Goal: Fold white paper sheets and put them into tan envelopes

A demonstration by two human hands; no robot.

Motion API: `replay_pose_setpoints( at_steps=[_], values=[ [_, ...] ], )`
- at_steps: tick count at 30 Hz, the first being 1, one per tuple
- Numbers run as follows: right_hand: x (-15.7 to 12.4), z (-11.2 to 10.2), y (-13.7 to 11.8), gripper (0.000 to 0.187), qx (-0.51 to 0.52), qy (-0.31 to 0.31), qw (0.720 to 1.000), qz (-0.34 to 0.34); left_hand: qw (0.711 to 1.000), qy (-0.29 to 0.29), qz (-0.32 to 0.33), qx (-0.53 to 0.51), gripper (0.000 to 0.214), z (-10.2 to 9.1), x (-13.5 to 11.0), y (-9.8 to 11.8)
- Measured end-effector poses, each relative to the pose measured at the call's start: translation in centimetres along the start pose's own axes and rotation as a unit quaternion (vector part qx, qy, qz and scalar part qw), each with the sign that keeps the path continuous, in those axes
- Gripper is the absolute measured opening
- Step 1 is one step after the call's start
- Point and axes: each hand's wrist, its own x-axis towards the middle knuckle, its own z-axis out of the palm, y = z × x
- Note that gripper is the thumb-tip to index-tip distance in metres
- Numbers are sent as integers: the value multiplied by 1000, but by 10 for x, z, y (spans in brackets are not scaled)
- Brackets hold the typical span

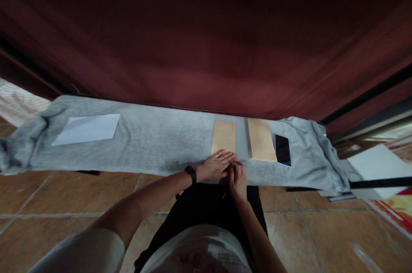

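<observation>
A tan paper envelope [223, 135] lies lengthwise on the grey cloth, with small reddish print near its far right corner. My left hand [217, 165] rests flat across its near end, fingers stretched out to the right. Close against those fingertips, my right hand [237, 178] has its fingers curled in a pinch at the envelope's near right corner. Both hands cover the near edge, so the exact grip is hidden. To the right sits a thick stack of similar tan envelopes [261, 140], apart from my hands.
A phone [283, 150] with a dark screen lies right of the stack. White paper [86, 129] rests at the left of the narrow cloth-covered surface [161, 135]. Behind it hangs a dark red curtain [206, 71]. White sheets [380, 165] and a colourful print stand at far right.
</observation>
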Motion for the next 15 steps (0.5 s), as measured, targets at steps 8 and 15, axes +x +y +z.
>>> replay_pose_setpoints(
  at_steps=[8,15],
  values=[
    [-2,2,5,41,-49,-14,999,-16,1000,-1,15,11,63,-1,-7,7],
    [-3,2,5,46,-91,-26,995,-24,1000,15,17,-10,66,1,-9,8]
  ],
)
